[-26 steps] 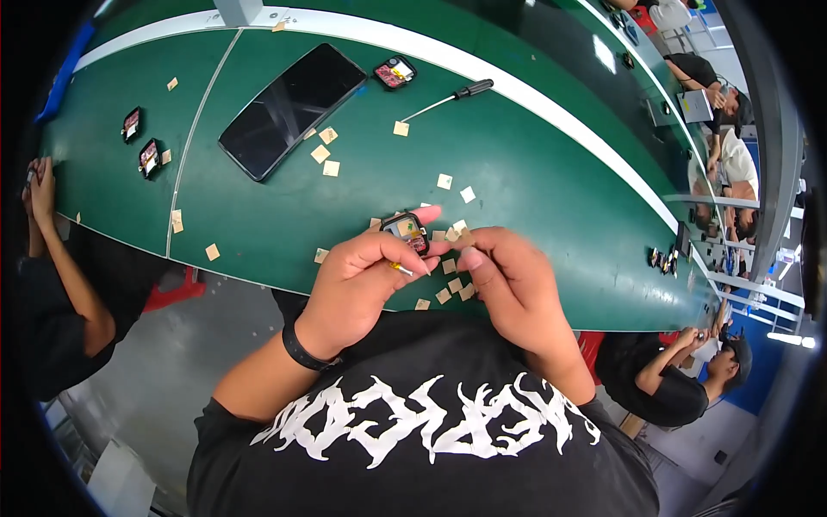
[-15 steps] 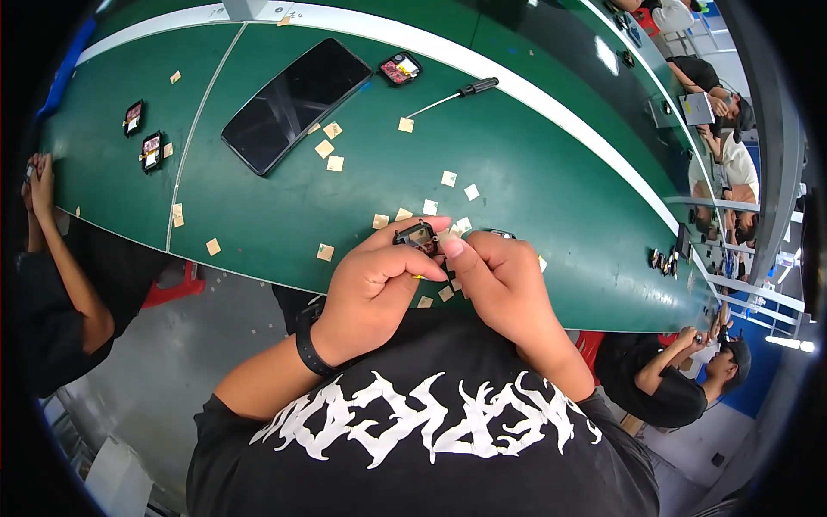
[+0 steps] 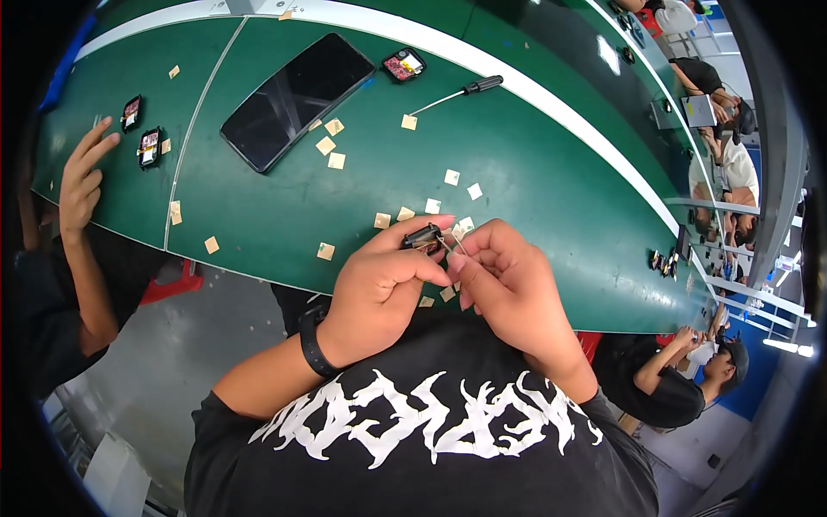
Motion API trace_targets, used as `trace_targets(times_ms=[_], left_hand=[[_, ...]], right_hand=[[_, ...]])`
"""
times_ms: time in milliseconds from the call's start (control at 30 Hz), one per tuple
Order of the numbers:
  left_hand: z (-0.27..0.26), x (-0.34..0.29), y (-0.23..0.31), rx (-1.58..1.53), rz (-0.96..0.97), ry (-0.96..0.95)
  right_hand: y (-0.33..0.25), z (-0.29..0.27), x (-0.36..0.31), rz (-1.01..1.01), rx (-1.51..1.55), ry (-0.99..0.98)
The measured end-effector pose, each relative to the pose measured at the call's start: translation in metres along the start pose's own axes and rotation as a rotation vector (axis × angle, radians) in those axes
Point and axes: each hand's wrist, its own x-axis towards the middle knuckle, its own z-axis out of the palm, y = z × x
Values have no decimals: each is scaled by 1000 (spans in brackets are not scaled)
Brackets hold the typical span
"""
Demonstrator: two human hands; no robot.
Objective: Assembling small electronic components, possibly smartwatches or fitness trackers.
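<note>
My left hand (image 3: 379,284) is closed around a small black device housing (image 3: 420,239), tilted up between its thumb and fingers. The inside of the housing shows brownish parts, too small to make out. Close against its right side, my right hand (image 3: 514,280) pinches a thin pale piece (image 3: 457,245) between thumb and index finger; its exact kind is unclear. Small beige square pads (image 3: 382,221) lie scattered on the green table around both hands, and several are partly hidden behind my fingers.
A large black smartphone (image 3: 297,102) lies at the far left of centre. Beside it are an open device housing (image 3: 403,65) and a screwdriver (image 3: 481,84). Two more housings (image 3: 150,148) sit at the left, near a co-worker's hand (image 3: 83,177). Another person (image 3: 680,383) works at the right.
My right hand has drawn slightly right and down from the housing, with the thin piece now showing in its pinch. The housing has tilted. The left co-worker's hand has reached out toward the housings.
</note>
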Motion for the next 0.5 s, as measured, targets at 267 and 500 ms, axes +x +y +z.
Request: trace_targets(times_ms=[267,500], left_hand=[[0,0,-3,47,1,-3],[-1,3,-3,57,4,8]], right_hand=[[-1,2,7,63,-39,-17],[-3,6,10,88,1,1]])
